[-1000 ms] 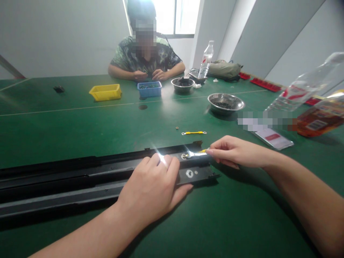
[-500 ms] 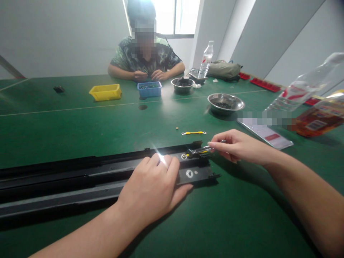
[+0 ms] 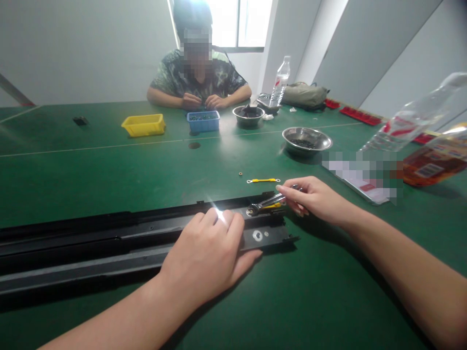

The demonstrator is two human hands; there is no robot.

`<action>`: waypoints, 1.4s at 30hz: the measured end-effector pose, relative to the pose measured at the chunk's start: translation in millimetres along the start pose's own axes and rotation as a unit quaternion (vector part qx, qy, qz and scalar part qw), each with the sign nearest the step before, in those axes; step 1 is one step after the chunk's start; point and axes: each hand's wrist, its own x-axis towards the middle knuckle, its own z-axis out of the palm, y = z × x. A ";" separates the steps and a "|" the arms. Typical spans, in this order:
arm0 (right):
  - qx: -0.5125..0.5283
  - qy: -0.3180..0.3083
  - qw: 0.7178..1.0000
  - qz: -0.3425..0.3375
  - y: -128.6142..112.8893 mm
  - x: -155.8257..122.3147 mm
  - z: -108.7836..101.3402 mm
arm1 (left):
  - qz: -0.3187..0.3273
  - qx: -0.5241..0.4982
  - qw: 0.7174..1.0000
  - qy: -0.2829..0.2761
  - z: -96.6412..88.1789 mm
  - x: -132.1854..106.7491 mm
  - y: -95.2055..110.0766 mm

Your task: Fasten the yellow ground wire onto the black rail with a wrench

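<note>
Long black metal rails [image 3: 146, 250] lie side by side across the table's left half. My left hand [image 3: 204, 248] is closed over them near their right end, the thumb along the near side and the fingertips hidden. In my right hand [image 3: 310, 197] is a silver wrench [image 3: 270, 201], pinched between thumb and fingers. Its ring end sits over the fastener spot on the farther rail. A yellow wire [image 3: 273, 206] runs beside the wrench at the rail's end. On the nearer rail a bare round metal spot [image 3: 257, 236] shows.
Beyond the rails lie another yellow wire with ring terminals [image 3: 263, 181] and a small nut [image 3: 240, 173]. Farther back stand a steel bowl [image 3: 307, 141], a blue bin [image 3: 203, 121] and a yellow bin [image 3: 144, 125]. Bottles [image 3: 404, 119] stand right. A co-worker [image 3: 199, 82] sits opposite.
The wrench's ring end has moved slightly left onto the fastener spot, and its handle has risen. My right hand has shifted a little left. My left hand stays in place.
</note>
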 end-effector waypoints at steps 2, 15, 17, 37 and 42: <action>-0.001 0.003 1.000 0.004 0.3 1.1 1.5 | 0.001 0.000 1.000 -0.001 0.0 0.4 0.0; -0.083 -0.158 0.979 0.102 -8.5 -10.4 -12.7 | -0.001 0.003 1.000 -0.001 -1.8 1.2 1.5; -0.089 -0.158 0.978 0.103 -8.6 -11.1 -14.4 | 0.000 0.003 1.000 -0.001 -2.0 1.0 1.7; -0.077 -0.018 0.995 0.052 -11.3 -8.8 -16.4 | 0.001 0.001 1.000 0.002 -2.9 -0.4 0.4; -0.046 -0.003 0.999 0.011 -12.5 -8.1 -10.3 | 0.001 0.002 1.000 0.003 -2.3 0.8 0.4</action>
